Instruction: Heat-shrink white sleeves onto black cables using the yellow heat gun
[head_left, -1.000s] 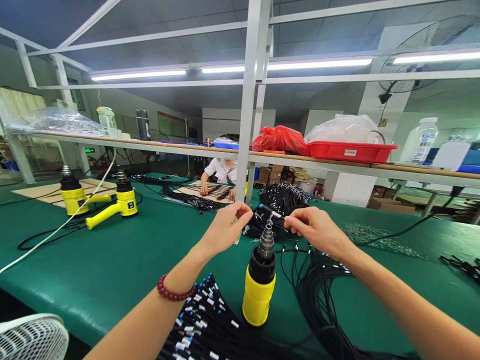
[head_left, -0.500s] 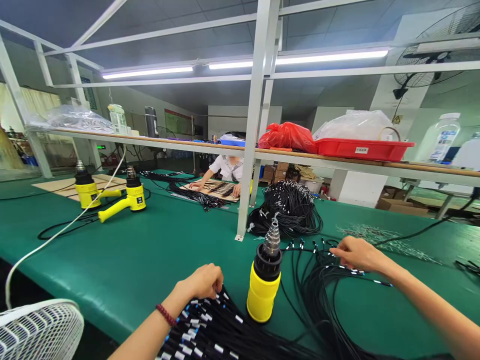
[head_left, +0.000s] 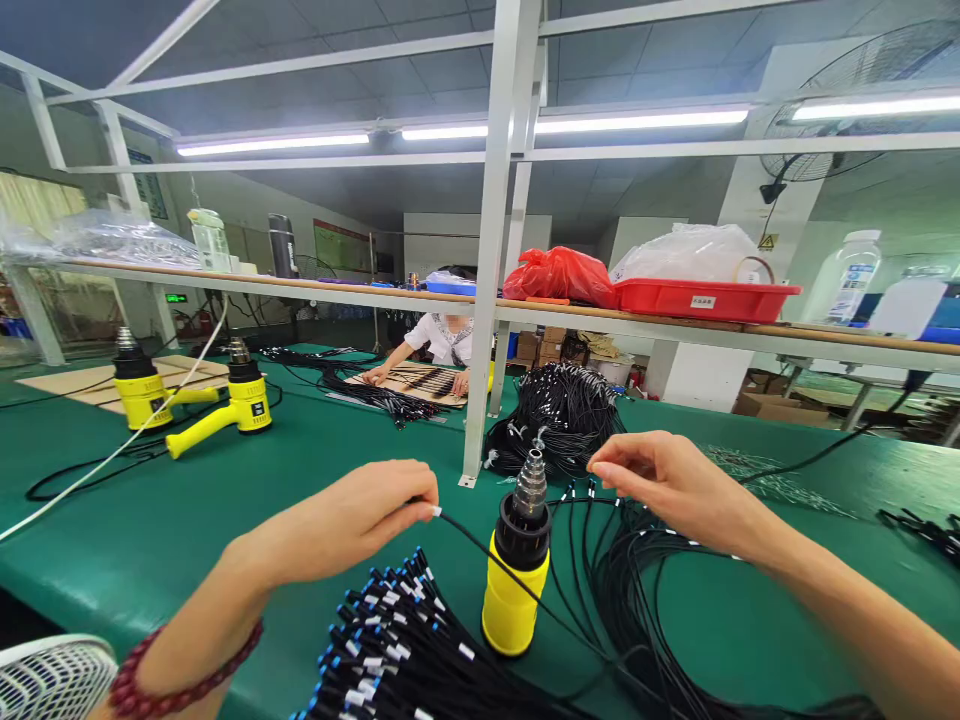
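My left hand [head_left: 360, 515] pinches the end of one black cable [head_left: 499, 562] by its white label. The cable is lifted above the table and runs past the front of a yellow heat gun [head_left: 517, 590] that stands nozzle up. Below that hand lies a thick bundle of black cables [head_left: 420, 650] with white labels and blue-marked tips. My right hand [head_left: 664, 485] hovers just right of the heat gun's nozzle, with loosely bent fingers and no visible object in them. Underneath it, a second bundle of black cables [head_left: 630, 570] curves across the green table.
Two more yellow heat guns [head_left: 247, 395] stand at the left. A shelf post [head_left: 484, 350] rises behind the nearest gun, beside a heap of black cables [head_left: 570, 410]. Across the table a co-worker [head_left: 442, 340] handles cables. A white fan [head_left: 56, 680] is at lower left.
My left hand has risen from the left bundle, lifting one cable end. My right hand has left the right bundle and moved left towards the nozzle. The view has shifted slightly.
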